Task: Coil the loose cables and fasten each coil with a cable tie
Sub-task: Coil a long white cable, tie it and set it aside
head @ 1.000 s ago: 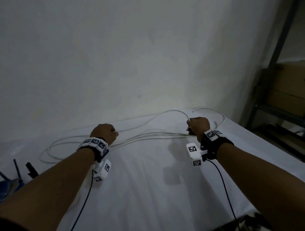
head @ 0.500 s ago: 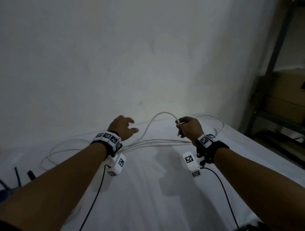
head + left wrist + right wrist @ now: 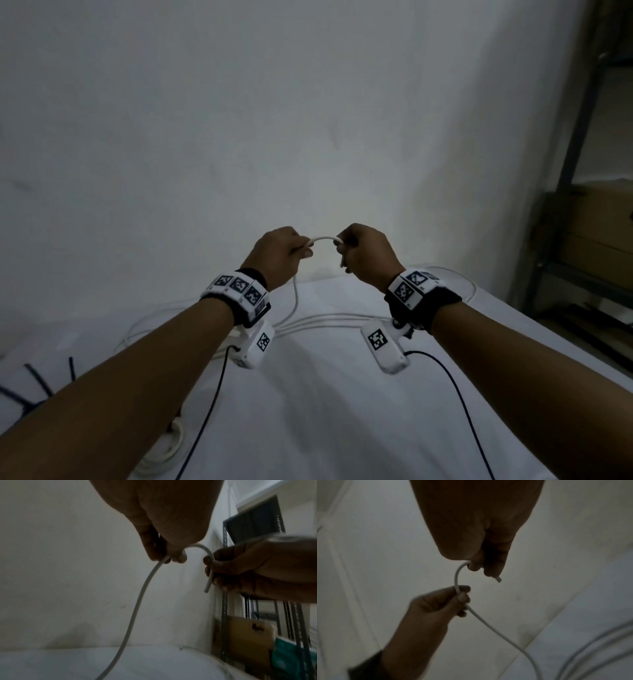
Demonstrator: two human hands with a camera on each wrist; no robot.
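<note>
From the head view, both hands are raised above the white table (image 3: 342, 411) in front of a pale wall (image 3: 239, 120). The left hand (image 3: 277, 253) and right hand (image 3: 368, 255) each pinch the white cable (image 3: 322, 238), and the short stretch between the two grips arches upward, running left to right. Below the left grip the cable drops almost straight down to the table, where it joins several strands that lie side by side running left to right behind the wrists. More white cable loops lie on the table near the bottom edge, under the left forearm. A few black cable ties (image 3: 37, 380) lie at the far left. A metal shelf rack (image 3: 582, 171) stands to the right.

In the left wrist view, the left hand (image 3: 164, 524) clamps the cable (image 3: 137, 604) between thumb and fingertips; below the grip its long run hangs down and to the left. Beyond the grip it curves over to the right hand (image 3: 240, 569), whose fingers curl round it, with the cut end pointing down just past them.

In the right wrist view, the right hand (image 3: 479, 534) grips the cable (image 3: 456, 577) close to its end, and the tip pokes out down and right of the fingers. The cable bows from this grip to the left hand (image 3: 440, 601), then runs down and right toward the strands on the table.
</note>
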